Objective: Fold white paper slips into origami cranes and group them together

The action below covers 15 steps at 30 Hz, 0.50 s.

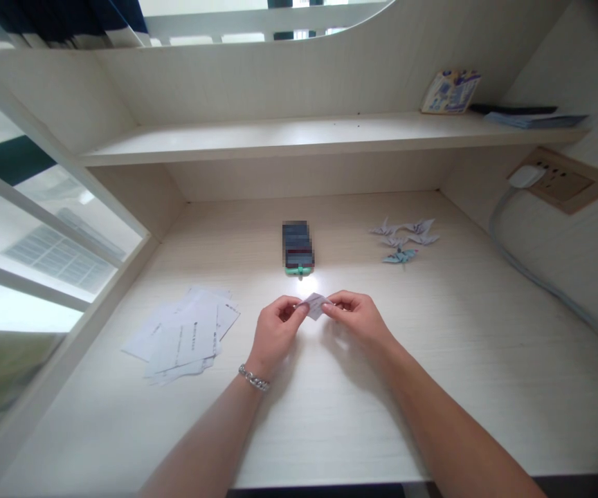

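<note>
A small folded piece of white paper (315, 305), roughly diamond-shaped, is held just above the desk between my two hands. My left hand (278, 328), with a silver chain bracelet on its wrist, pinches the left corner between thumb and fingers. On the opposite corner, my right hand (360, 317) has the same kind of pinch. Several folded paper cranes (405, 234) lie to the right, most of them white and one blue-green (401, 256). Left of my hands is a loose pile of printed paper sheets (185, 339).
A phone (297, 245) with a green edge lies beyond my hands. At the right, a grey cable (527, 277) runs from a white plug (526, 176) in the wall socket (569, 181). The shelf (278, 142) above holds a snack packet (451, 91). White rails border the left side.
</note>
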Tool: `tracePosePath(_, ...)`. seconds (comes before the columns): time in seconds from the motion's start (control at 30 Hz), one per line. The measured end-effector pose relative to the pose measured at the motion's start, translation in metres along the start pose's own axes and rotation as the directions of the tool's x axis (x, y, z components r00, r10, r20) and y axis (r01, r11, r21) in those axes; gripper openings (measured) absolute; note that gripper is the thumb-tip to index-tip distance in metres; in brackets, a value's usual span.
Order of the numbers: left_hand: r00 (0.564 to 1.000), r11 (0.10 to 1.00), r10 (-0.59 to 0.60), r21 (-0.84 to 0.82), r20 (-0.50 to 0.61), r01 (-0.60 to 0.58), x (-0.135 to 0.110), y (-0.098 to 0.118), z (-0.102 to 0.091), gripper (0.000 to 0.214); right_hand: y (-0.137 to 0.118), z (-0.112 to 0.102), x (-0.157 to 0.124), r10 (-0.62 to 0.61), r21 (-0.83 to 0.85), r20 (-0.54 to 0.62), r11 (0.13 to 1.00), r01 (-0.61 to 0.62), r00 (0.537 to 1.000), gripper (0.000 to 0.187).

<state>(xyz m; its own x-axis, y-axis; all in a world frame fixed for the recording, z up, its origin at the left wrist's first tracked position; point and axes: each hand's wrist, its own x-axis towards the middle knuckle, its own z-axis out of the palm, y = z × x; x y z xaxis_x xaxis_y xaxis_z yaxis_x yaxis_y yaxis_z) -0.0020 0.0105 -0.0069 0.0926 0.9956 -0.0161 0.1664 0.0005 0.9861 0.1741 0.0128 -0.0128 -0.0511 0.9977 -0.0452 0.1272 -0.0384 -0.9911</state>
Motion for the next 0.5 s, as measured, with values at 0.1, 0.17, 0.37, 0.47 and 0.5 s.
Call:
tracePosePath(0.1,0.999,0.999,-0.032,-0.019,-0.014,0.031,-0.0012,0.0013,-0.002,0.027,-0.0045,-0.001,-0.0028,-0.017,-0.108,0.021,0.994,0.019,1.0,0.024)
tracePosePath(0.17,0.998,0.998,-0.059,-0.031,0.013,0.059,-0.003,0.0027,-0.0017,0.029,-0.0064,0.0015,-0.0044,-0.029,-0.049,0.025,0.998,0.03,0.999,0.025)
tracePosePath(0.37,0.99,0.964,-0.13,-0.227,0.056,0.139,-0.0055,0.0088,0.0019,0.033,-0.0055,0.0081,-0.0049,-0.055,0.121,0.038,0.991,0.05,0.998,0.019)
tracePosePath(0.47,0.994,0.95,-0.105,-0.294,0.029,0.109,-0.0051,0.0094,0.0026,0.032,-0.006,0.0084,-0.0052,-0.049,0.163,0.06,0.986,0.039,0.997,0.02)
tracePosePath(0.5,0.995,0.949,-0.096,-0.301,0.017,0.097,-0.0049,0.009,0.0027,0.031,-0.0065,0.0085,-0.0055,-0.051,0.173,0.069,0.984,0.038,0.996,0.02)
